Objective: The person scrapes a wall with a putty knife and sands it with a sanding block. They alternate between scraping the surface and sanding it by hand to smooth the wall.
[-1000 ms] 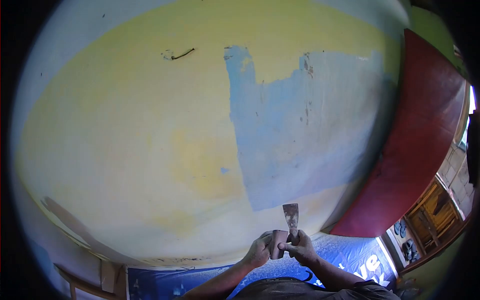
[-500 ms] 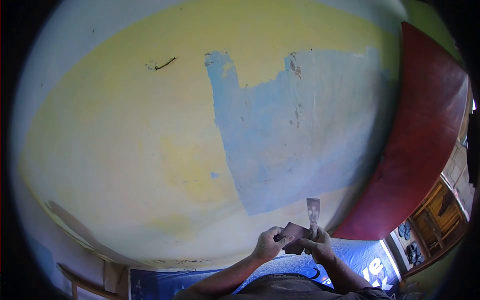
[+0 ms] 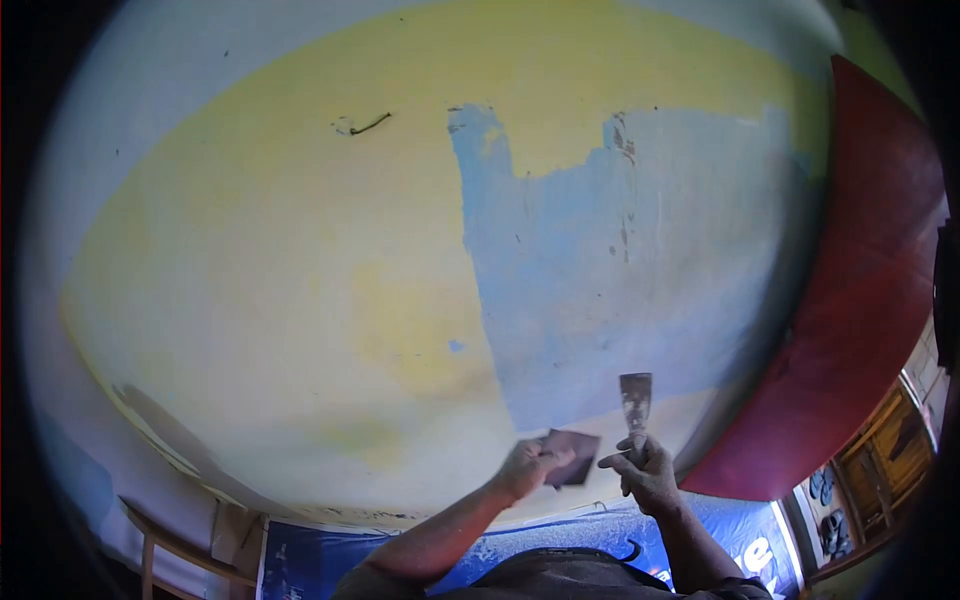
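Observation:
My left hand (image 3: pixel 524 470) is closed on a square, dark brown sheet of sandpaper (image 3: pixel 575 458), thumb across its face. A putty knife (image 3: pixel 635 395) with a worn, paint-spotted blade points upward from my right hand (image 3: pixel 648 478). The fingers of that hand wrap its handle, while the index finger and thumb stick out toward the sheet without touching it. Both hands are in front of the lower part of a wall (image 3: pixel 400 230) painted pale yellow, with a light blue patch (image 3: pixel 560 300) that has ragged edges and scraped spots.
A red panel (image 3: pixel 850 280) stands along the right side. Blue printed sheeting (image 3: pixel 330 560) covers the floor below. Wooden furniture (image 3: pixel 885 450) and sandals (image 3: pixel 833 530) are at the lower right, and a wooden frame (image 3: pixel 180 555) at the lower left. A nail or hook (image 3: pixel 372 125) juts from the wall.
My hands have drawn apart: the right has let go of the sandpaper, which stays in my left. The putty knife has risen slightly. The view has shifted, so the wall sits further right.

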Motion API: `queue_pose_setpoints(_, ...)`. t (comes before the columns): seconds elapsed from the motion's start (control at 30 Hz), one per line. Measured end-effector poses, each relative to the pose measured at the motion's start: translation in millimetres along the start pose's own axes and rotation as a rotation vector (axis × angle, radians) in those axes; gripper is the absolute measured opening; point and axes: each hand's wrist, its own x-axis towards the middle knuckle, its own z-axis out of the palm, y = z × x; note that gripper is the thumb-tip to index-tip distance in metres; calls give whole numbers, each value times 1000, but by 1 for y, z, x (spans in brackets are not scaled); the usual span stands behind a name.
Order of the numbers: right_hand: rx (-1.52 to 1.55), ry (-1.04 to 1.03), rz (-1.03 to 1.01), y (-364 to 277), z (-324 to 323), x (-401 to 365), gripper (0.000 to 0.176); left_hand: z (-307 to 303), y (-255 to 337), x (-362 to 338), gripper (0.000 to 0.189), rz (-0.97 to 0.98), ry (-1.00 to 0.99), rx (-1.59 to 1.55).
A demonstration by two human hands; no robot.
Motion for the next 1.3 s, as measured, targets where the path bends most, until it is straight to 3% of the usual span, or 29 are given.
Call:
queue_pose_setpoints(0.03,14,15,-8,-3,-2,2,25,-5,32,-10,35,61,117,52)
queue_pose_setpoints(0.07,28,10,-15,-2,-7,5,27,-25,31,2,39,331,367,283)
queue_pose_setpoints(0.1,42,7,-20,1,-11,5,29,-36,71,-5,38,483,545,549)
queue_pose_setpoints(0.13,55,6,-24,4,-12,5,31,-50,108,-3,32,801,621,835)
queue_pose_setpoints(0.17,66,30,-69,9,-9,3,27,-53,147,-7,30,937,824,910)
queue_pose_setpoints(0.2,51,3,-56,8,-8,0,27,-58,185,-4,35,1201,900,917)
queue_pose_setpoints(0.27,17,-55,-28,1,-7,-2,26,-60,271,-5,39,1579,1090,1365)
queue_pose_setpoints(0.37,11,-115,-16,-12,3,-6,26,-61,367,31,56,1795,1229,1631)
queue_pose_setpoints(0.43,-23,-121,-7,-24,11,-10,28,-75,402,61,52,1693,1246,1874)
queue_pose_setpoints(0.53,-55,-140,-6,-36,11,-15,30,-94,401,100,54,1448,1207,1992)
queue_pose_setpoints(0.77,-11,-57,28,-25,-22,-29,33,-112,316,108,59,1361,1137,1995)
queue_pose_setpoints(0.97,-23,-28,9,-40,-23,-24,30,-87,390,103,56,1296,1287,2029)
queue_pose_setpoints(1.1,5,-76,11,-42,-10,-21,31,-74,360,104,59,1126,1393,2107)
queue_pose_setpoints(1.2,-2,-123,34,-36,-8,-20,34,-83,328,107,59,1139,1323,2140)
queue_pose_setpoints(1.3,-42,-117,40,-33,-14,-18,40,-81,357,110,57,1196,1322,2157)
